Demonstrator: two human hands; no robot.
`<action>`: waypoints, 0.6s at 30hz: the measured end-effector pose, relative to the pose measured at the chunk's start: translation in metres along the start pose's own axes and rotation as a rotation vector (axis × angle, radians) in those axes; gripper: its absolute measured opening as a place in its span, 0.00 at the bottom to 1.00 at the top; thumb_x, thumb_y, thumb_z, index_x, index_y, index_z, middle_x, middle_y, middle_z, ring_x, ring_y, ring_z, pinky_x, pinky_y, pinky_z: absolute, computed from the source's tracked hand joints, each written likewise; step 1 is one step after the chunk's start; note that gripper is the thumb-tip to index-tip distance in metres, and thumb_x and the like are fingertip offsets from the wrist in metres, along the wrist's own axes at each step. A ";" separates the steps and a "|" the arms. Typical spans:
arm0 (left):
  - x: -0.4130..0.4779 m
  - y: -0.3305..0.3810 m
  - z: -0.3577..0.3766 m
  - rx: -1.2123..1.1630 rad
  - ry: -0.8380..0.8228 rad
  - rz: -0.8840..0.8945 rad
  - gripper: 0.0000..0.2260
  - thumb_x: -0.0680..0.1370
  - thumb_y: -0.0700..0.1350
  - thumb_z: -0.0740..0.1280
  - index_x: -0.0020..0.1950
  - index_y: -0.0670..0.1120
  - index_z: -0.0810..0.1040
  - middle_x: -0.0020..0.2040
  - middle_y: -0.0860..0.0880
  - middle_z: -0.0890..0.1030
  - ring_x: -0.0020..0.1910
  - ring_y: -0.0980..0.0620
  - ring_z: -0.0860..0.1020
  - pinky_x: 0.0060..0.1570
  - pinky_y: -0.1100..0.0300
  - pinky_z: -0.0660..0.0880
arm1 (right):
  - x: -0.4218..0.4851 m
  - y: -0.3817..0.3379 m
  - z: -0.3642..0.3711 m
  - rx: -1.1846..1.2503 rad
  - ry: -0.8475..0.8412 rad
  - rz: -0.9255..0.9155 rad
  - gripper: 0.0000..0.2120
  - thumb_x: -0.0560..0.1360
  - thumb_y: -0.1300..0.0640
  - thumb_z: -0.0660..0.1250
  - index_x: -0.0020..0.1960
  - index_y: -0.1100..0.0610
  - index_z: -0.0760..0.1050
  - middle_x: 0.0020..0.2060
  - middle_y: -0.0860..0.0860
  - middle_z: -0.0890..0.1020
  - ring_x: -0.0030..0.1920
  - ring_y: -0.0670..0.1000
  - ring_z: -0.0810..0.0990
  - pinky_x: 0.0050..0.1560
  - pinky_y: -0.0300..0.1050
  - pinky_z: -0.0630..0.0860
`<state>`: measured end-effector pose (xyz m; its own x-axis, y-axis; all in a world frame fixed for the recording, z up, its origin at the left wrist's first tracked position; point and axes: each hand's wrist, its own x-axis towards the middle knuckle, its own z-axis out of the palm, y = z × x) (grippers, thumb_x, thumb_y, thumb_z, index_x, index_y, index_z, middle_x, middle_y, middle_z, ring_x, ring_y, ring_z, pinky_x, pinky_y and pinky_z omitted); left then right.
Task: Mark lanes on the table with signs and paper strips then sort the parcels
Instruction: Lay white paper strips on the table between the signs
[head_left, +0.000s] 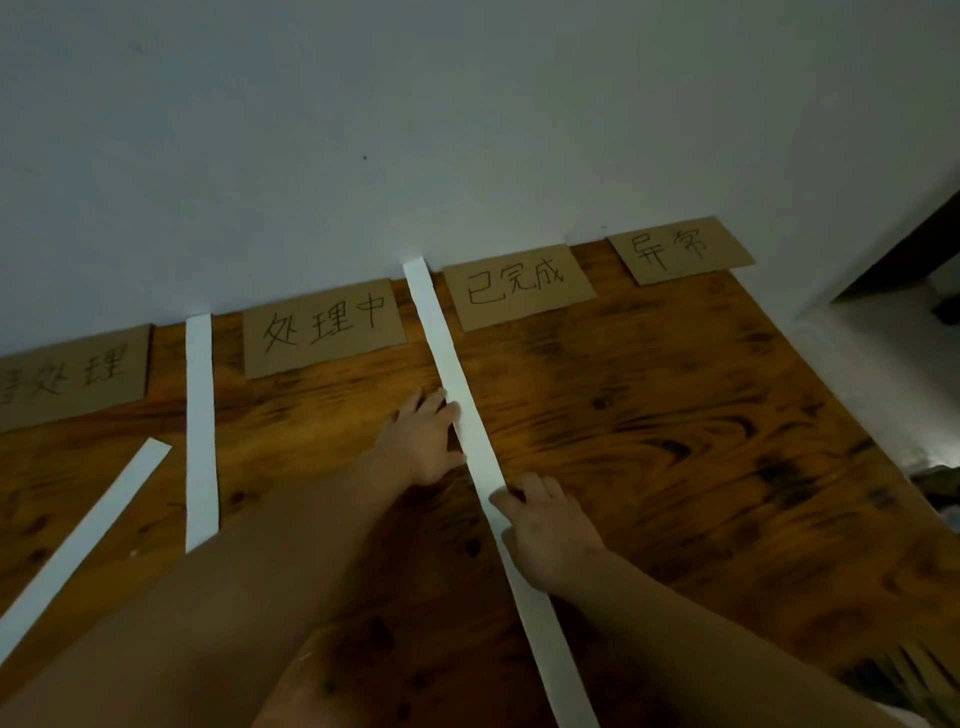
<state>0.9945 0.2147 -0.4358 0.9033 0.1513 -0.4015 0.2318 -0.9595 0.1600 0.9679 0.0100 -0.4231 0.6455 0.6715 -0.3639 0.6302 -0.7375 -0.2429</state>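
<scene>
The left hand (423, 441) lies flat on the bench (701, 441) with its fingers straight, their tips against the left edge of the middle strip (441, 338). The right hand (550, 535) sits nearer the body on the other side of that strip. Its thumb is laid across the paper and its fingers are curled just past the right edge. In this dim light I cannot tell whether it pinches the strip or only presses it down. The hands are apart, one on each side of the paper.

The middle strip runs from the wall (467, 130) down toward the near edge, passing between the second sign (322, 332) and the third sign (519, 291). It slants a little to the right as it comes nearer.

Further left, the first strip (200, 415) already lies between the leftmost sign (72, 374) and the second sign. A spare strip (88, 540) lies loose and diagonal at the lower left. The fourth sign (680, 249) stands at the far right against the wall, with no strip between it and the third. No parcels are in view.

I judge the step in hand to be settling the second lane divider. Next, the strip probably needs squaring to match the first. Then the hands must let go without dragging it, fetch the spare strip and lay it in the gap before the fourth sign.
</scene>
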 end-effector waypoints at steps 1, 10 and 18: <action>0.001 -0.001 -0.002 -0.001 -0.010 -0.001 0.34 0.75 0.59 0.64 0.76 0.53 0.53 0.78 0.50 0.49 0.76 0.43 0.45 0.71 0.40 0.51 | 0.001 0.000 -0.001 -0.018 0.001 -0.006 0.22 0.80 0.50 0.57 0.73 0.49 0.60 0.70 0.55 0.63 0.66 0.56 0.63 0.64 0.51 0.66; -0.049 -0.054 -0.040 -0.133 -0.003 -0.152 0.36 0.76 0.61 0.62 0.77 0.55 0.47 0.78 0.49 0.44 0.76 0.44 0.42 0.74 0.45 0.48 | 0.014 -0.037 -0.042 -0.014 0.049 -0.093 0.20 0.79 0.50 0.58 0.69 0.54 0.66 0.66 0.56 0.67 0.65 0.57 0.65 0.62 0.51 0.68; -0.198 -0.198 -0.039 -0.139 0.099 -0.367 0.33 0.77 0.59 0.60 0.77 0.49 0.52 0.78 0.44 0.52 0.76 0.44 0.46 0.73 0.49 0.45 | 0.027 -0.185 -0.059 -0.015 -0.030 -0.280 0.23 0.80 0.50 0.58 0.73 0.54 0.61 0.69 0.57 0.64 0.68 0.58 0.61 0.66 0.55 0.64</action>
<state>0.7836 0.3837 -0.3531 0.7802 0.5069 -0.3665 0.5861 -0.7972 0.1449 0.8938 0.1691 -0.3347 0.4323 0.8465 -0.3108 0.7890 -0.5219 -0.3242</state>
